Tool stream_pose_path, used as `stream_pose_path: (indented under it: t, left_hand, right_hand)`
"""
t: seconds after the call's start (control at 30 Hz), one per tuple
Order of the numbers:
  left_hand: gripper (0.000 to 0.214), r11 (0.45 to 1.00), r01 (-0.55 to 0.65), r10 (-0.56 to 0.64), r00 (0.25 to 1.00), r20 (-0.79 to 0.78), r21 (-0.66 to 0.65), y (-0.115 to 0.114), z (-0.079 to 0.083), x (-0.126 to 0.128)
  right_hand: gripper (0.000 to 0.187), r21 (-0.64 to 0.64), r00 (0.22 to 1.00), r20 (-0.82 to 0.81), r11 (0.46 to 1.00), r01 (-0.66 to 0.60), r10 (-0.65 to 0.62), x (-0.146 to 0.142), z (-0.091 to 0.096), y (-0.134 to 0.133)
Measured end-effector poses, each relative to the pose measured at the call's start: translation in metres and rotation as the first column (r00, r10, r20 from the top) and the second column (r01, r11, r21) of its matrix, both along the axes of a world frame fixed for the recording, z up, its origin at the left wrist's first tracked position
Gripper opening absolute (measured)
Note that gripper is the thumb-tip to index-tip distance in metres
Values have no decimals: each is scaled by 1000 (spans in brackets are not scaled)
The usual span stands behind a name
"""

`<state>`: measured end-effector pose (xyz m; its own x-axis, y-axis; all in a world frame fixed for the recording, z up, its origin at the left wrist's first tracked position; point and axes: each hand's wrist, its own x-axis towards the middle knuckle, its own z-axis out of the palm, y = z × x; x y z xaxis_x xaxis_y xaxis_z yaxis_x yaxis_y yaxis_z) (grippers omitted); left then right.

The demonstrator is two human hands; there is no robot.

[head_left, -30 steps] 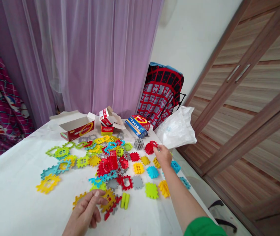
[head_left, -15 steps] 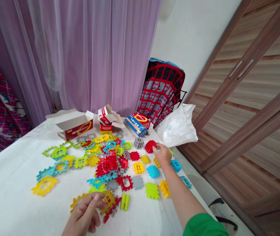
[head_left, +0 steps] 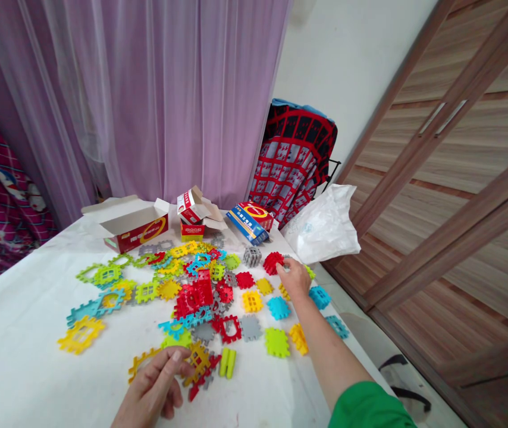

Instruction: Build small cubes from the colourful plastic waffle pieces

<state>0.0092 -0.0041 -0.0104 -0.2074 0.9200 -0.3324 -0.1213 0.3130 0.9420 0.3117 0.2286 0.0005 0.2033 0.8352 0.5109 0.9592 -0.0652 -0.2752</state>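
At the right side of the white table, my right hand [head_left: 295, 277] has its thumb and fingertips closed on the edge of a red toothed building block [head_left: 272, 263]. My left hand [head_left: 158, 380] is low in front, fingers loosely curled and apart, nothing visible held in it. Its fingertips are beside a yellow window-patterned building tile [head_left: 199, 360]; whether they touch it I cannot tell. A grey block [head_left: 252, 257] stands left of the red one. Nearer lie a yellow window tile [head_left: 251, 301], a light-blue tile [head_left: 278, 308] and a lime-green tile [head_left: 276, 342].
A heap of mixed toothed tiles [head_left: 194, 297] covers the table's middle. An open red box [head_left: 140, 233], a smaller red-and-white box [head_left: 191, 206] and a blue box [head_left: 247, 223] stand at the back. A white plastic bag [head_left: 325, 226] sits at the right edge. Lime-green bars [head_left: 227, 362] lie in front.
The view has shifted very slightly. Both hands and the tiles keep nearly the same places, with my right hand still at the red block.
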Motion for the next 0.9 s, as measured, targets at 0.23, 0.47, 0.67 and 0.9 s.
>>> stream_pose_path:
  t: [0.23, 0.47, 0.67, 0.9]
  left_hand:
    - [75, 999, 11, -11, 1000, 8, 30, 1, -26, -6]
    - [74, 997, -52, 52, 999, 13, 65, 0, -21, -1]
    - [71, 988, -138, 134, 989, 66, 66, -1, 7, -8]
    - [72, 930, -343, 331, 938, 107, 131, 5, 13, -32]
  right_hand:
    - [25, -5, 1000, -13, 1000, -10, 10, -1, 5, -2]
    - [27, 77, 994, -94, 996, -49, 56, 7, 9, -8]
    - [26, 120, 980, -101, 980, -157, 170, -2, 12, -21]
    - [19, -15, 862, -40, 863, -505, 505, -81, 16, -57]
